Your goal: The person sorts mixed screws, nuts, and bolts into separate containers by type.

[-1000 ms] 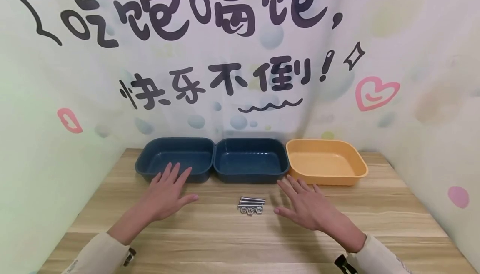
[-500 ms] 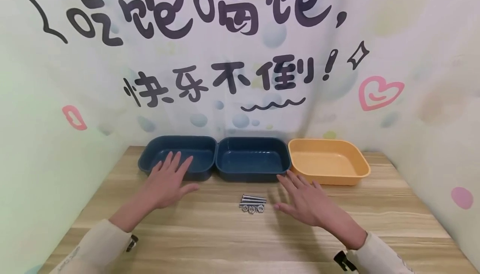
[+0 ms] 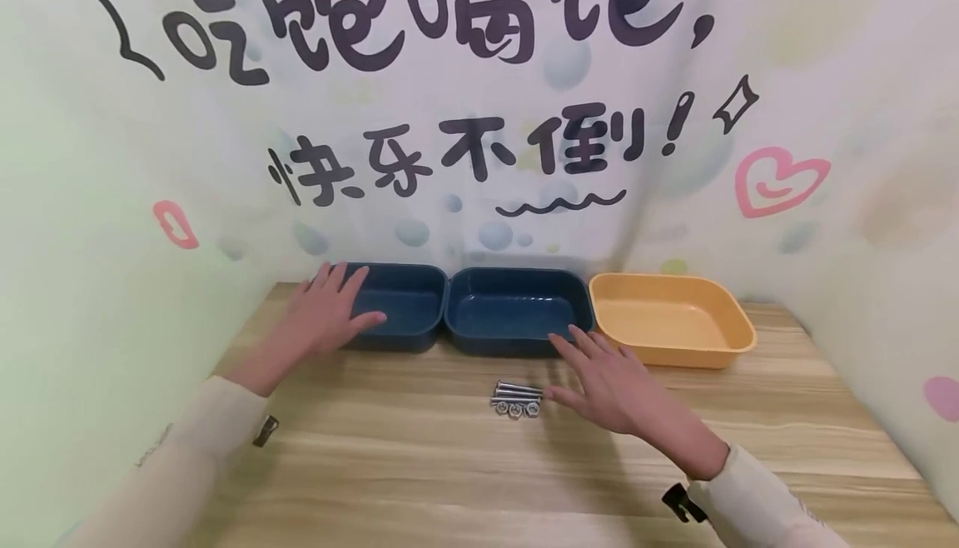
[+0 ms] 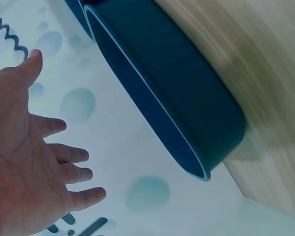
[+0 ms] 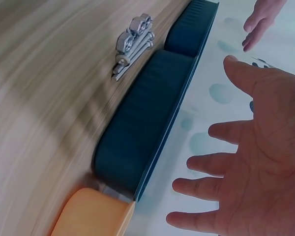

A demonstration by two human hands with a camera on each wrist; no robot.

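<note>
My left hand, fingers spread and holding nothing, reaches over the left blue tray and hides its left end. In the left wrist view the open palm shows beside that tray's wall. My right hand is spread with its palm down, in front of the seam between the middle blue tray and the yellow tray. Its thumb lies close to the right end of several silver bolts. A row of hex nuts lies just in front of the bolts.
All three trays stand side by side along the back of the wooden table, against a white printed curtain. Light walls close in the table at left and right. A black clip hangs at the right sleeve.
My left hand has moved left and farther back over the left tray. The right hand stays nearly in place, while the head view has shifted slightly, carrying the scene rightward and up.
</note>
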